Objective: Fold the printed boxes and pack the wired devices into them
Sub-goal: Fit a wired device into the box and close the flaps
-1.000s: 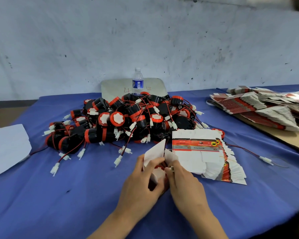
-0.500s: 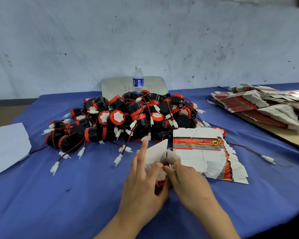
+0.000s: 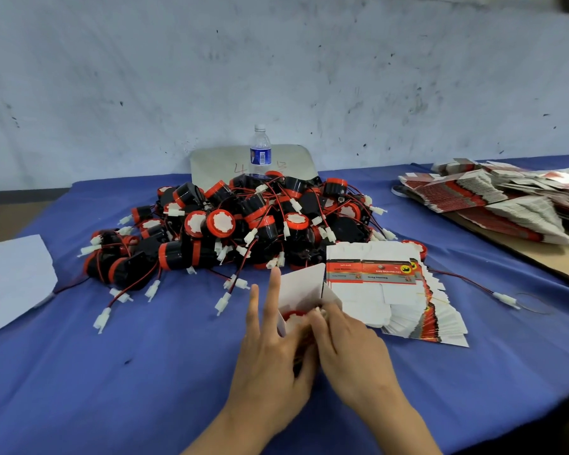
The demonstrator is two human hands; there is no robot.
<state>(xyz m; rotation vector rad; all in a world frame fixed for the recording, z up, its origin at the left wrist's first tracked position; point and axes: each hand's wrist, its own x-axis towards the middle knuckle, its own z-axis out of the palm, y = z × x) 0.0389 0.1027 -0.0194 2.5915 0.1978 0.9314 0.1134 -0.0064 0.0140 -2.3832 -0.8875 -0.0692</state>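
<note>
Closest to you, both your hands meet over the blue tabletop [image 3: 79, 372] right at a small white box [image 3: 304, 284] with its flaps standing up. Your left hand [image 3: 270, 362] is on the box's left side with two fingers sticking out straight toward the pile, the rest tucked around the box where I can't really make them out. Your right hand [image 3: 349, 349] has its fingers curled in at the box mouth, pinching at something there, and it's blurry so I can't tell exactly what it's got. Inside the open box you can see the red-rimmed white face of a wired device [image 3: 294, 318], so that one's sitting in the box between your hands. Just right of the box, touching it or near enough, is a fanned stack of flat printed boxes [image 3: 395, 297], white with a red and black strip on top. A loose red wire with a white plug [image 3: 505, 298] trails off to the right of that stack. Over on the left edge there's a white sheet [image 3: 12, 277] lying flat. Farther back, the big pile of black and red devices [image 3: 243, 224] sprawls across the middle, wires and white plugs spilling out toward you. Behind the pile stands a water bottle [image 3: 261, 152] in front of a pale board [image 3: 293, 162] leaning at the wall. Far right, more flat boxes [image 3: 493, 198] are heaped on a brown board [image 3: 559, 257].
</note>
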